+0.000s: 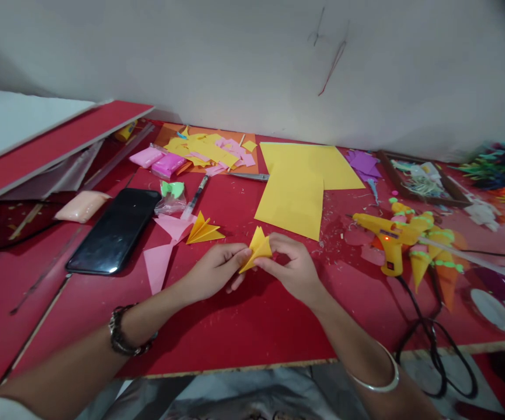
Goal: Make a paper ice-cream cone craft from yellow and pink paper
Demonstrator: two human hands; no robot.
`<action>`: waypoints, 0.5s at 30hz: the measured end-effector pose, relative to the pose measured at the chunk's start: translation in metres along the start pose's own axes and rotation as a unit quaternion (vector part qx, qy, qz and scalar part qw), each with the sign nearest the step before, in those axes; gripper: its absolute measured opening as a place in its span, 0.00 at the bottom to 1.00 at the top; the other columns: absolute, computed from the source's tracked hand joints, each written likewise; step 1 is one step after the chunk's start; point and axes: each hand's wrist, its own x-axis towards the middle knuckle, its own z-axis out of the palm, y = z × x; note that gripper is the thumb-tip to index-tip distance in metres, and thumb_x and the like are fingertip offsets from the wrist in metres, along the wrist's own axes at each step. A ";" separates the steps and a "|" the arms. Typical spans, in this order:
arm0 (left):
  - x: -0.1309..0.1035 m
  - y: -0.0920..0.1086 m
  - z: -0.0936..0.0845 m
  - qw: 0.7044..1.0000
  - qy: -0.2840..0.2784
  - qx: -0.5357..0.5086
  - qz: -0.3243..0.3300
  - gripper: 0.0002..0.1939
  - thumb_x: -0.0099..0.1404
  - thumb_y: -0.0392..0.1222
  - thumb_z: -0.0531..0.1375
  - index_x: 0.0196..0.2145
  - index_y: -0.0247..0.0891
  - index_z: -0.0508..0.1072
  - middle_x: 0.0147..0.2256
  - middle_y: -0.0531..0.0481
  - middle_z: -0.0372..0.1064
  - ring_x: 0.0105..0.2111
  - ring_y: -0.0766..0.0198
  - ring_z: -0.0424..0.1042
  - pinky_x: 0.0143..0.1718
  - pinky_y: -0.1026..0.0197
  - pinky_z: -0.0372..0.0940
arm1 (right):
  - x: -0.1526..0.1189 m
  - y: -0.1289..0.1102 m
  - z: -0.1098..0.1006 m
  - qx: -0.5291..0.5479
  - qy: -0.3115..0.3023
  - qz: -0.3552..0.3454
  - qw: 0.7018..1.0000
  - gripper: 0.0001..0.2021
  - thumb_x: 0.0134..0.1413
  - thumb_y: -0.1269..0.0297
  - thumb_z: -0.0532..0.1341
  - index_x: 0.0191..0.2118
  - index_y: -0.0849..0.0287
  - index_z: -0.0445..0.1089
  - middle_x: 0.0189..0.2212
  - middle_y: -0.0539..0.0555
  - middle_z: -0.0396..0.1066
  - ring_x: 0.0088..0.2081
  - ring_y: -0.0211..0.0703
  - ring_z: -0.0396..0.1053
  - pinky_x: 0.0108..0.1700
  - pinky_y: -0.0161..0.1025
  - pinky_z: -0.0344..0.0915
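Black phone [116, 230]: on the red tabletop [270, 338], well left of the yellow sheets [291, 195]. Orange-yellow folded paper [204, 232]: nearer the sheets, same side. Left hand [217, 271]: grip closed on a folded yellow piece [258, 249] just in front of the sheets; right hand [293, 265]: grip pinching the same piece. Glue gun [390, 233], indicator [387, 238] lit: right of the sheets.

Black phone [114, 232] lies beside a peach-coloured packet [82, 206]
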 end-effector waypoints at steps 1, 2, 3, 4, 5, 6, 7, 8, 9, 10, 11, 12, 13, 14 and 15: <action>0.000 0.000 0.001 1.000 0.000 0.004 0.001 0.17 0.64 0.49 0.44 0.24 0.36 0.58 0.13 0.60 0.56 0.14 0.74 0.56 0.18 0.71 0.53 | 0.000 0.000 0.001 0.009 0.002 0.012 1.000 0.11 0.47 0.59 0.59 0.22 0.59 0.64 0.24 0.50 0.62 0.29 0.36 0.61 0.32 0.35 0.59; 0.000 0.001 0.001 1.000 0.002 0.011 0.001 0.17 0.64 0.49 0.44 0.23 0.36 0.58 0.13 0.59 0.57 0.14 0.74 0.56 0.19 0.71 0.54 | -0.001 0.001 0.002 0.020 0.004 0.025 0.999 0.11 0.48 0.59 0.58 0.22 0.59 0.62 0.23 0.49 0.62 0.28 0.35 0.61 0.31 0.34 0.59; 0.000 0.001 0.001 1.000 0.005 0.021 0.003 0.17 0.64 0.48 0.44 0.23 0.36 0.58 0.14 0.59 0.58 0.14 0.74 0.57 0.19 0.70 0.55 | -0.001 0.001 0.004 0.031 0.010 0.039 0.999 0.12 0.48 0.59 0.58 0.22 0.59 0.60 0.23 0.48 0.61 0.26 0.35 0.60 0.30 0.34 0.58; 0.000 0.001 0.001 0.999 0.008 0.032 0.006 0.18 0.64 0.48 0.44 0.22 0.36 0.58 0.14 0.58 0.58 0.15 0.74 0.58 0.20 0.70 0.55 | -0.001 0.002 0.005 0.040 0.018 0.051 0.998 0.11 0.48 0.59 0.58 0.23 0.59 0.59 0.22 0.47 0.61 0.25 0.34 0.59 0.29 0.33 0.58; 0.000 0.001 0.001 0.999 0.010 0.044 0.010 0.18 0.64 0.47 0.44 0.21 0.36 0.59 0.15 0.57 0.59 0.16 0.74 0.59 0.21 0.70 0.56 | -0.001 0.003 0.006 0.047 0.025 0.061 0.997 0.11 0.48 0.59 0.58 0.23 0.58 0.58 0.21 0.47 0.60 0.25 0.33 0.59 0.28 0.32 0.58; 0.000 0.001 0.000 0.998 0.013 0.055 0.012 0.19 0.64 0.47 0.44 0.21 0.35 0.59 0.15 0.57 0.60 0.16 0.74 0.59 0.22 0.70 0.56 | -0.001 0.004 0.006 0.053 0.031 0.068 0.996 0.10 0.48 0.60 0.58 0.24 0.58 0.57 0.21 0.46 0.60 0.25 0.33 0.59 0.28 0.32 0.57; 0.000 0.000 0.000 0.998 0.014 0.064 0.015 0.19 0.64 0.47 0.44 0.20 0.35 0.59 0.15 0.57 0.60 0.17 0.74 0.60 0.23 0.70 0.57 | -0.001 0.005 0.007 0.056 0.035 0.073 0.995 0.10 0.47 0.60 0.58 0.25 0.58 0.56 0.21 0.46 0.59 0.25 0.33 0.59 0.27 0.32 0.58; 0.000 0.000 0.000 0.997 0.014 0.071 0.016 0.20 0.65 0.47 0.44 0.20 0.35 0.60 0.16 0.56 0.61 0.17 0.73 0.60 0.23 0.70 0.57 | -0.001 0.006 0.007 0.060 0.035 0.077 0.995 0.10 0.47 0.60 0.59 0.25 0.58 0.56 0.22 0.46 0.60 0.25 0.33 0.60 0.28 0.32 0.58; 0.000 0.000 0.000 0.997 0.015 0.072 0.015 0.20 0.65 0.47 0.44 0.20 0.35 0.60 0.16 0.56 0.61 0.18 0.73 0.61 0.23 0.70 0.57 | -0.001 0.007 0.008 0.065 0.031 0.079 0.994 0.11 0.47 0.60 0.58 0.26 0.58 0.55 0.22 0.46 0.60 0.25 0.33 0.60 0.28 0.32 0.58; 0.000 0.000 0.000 0.997 0.015 0.071 0.014 0.20 0.65 0.47 0.43 0.20 0.35 0.60 0.16 0.56 0.61 0.18 0.73 0.61 0.24 0.70 0.57 | -0.001 0.007 0.008 0.070 0.026 0.083 0.994 0.11 0.48 0.60 0.58 0.26 0.57 0.55 0.22 0.46 0.60 0.25 0.33 0.61 0.28 0.32 0.59; 0.000 -0.001 0.000 0.997 0.016 0.068 0.012 0.19 0.65 0.47 0.43 0.21 0.35 0.60 0.17 0.56 0.62 0.19 0.72 0.62 0.24 0.70 0.58 | -0.001 0.007 0.008 0.071 0.021 0.086 0.994 0.10 0.48 0.60 0.58 0.26 0.57 0.55 0.22 0.46 0.60 0.25 0.33 0.61 0.27 0.32 0.59; 0.000 -0.001 0.001 0.998 0.018 0.063 0.011 0.19 0.65 0.47 0.43 0.21 0.35 0.60 0.17 0.56 0.62 0.19 0.72 0.63 0.24 0.69 0.58 | -0.001 0.007 0.008 0.068 0.016 0.087 0.994 0.11 0.48 0.60 0.58 0.26 0.57 0.54 0.22 0.46 0.60 0.25 0.33 0.61 0.27 0.32 0.59; 0.000 -0.001 0.001 0.998 0.020 0.058 0.011 0.19 0.65 0.47 0.42 0.22 0.35 0.60 0.18 0.55 0.62 0.19 0.71 0.63 0.24 0.69 0.58 | -0.002 0.008 0.007 0.062 0.012 0.088 0.994 0.11 0.49 0.60 0.58 0.26 0.57 0.54 0.22 0.46 0.61 0.24 0.33 0.61 0.27 0.32 0.59; 0.000 -0.001 0.001 0.998 0.021 0.055 0.014 0.19 0.65 0.47 0.42 0.23 0.35 0.60 0.18 0.55 0.62 0.20 0.71 0.63 0.25 0.69 0.58 | -0.002 0.008 0.007 0.054 0.011 0.088 0.995 0.11 0.48 0.60 0.58 0.26 0.57 0.54 0.21 0.46 0.60 0.24 0.32 0.61 0.26 0.32 0.58; 0.000 -0.001 0.002 0.998 0.020 0.056 0.021 0.18 0.65 0.47 0.42 0.24 0.35 0.61 0.19 0.55 0.62 0.20 0.71 0.63 0.25 0.69 0.58 | -0.002 0.008 0.007 0.047 0.013 0.088 0.995 0.11 0.48 0.59 0.58 0.25 0.57 0.54 0.21 0.46 0.60 0.23 0.32 0.60 0.26 0.31 0.58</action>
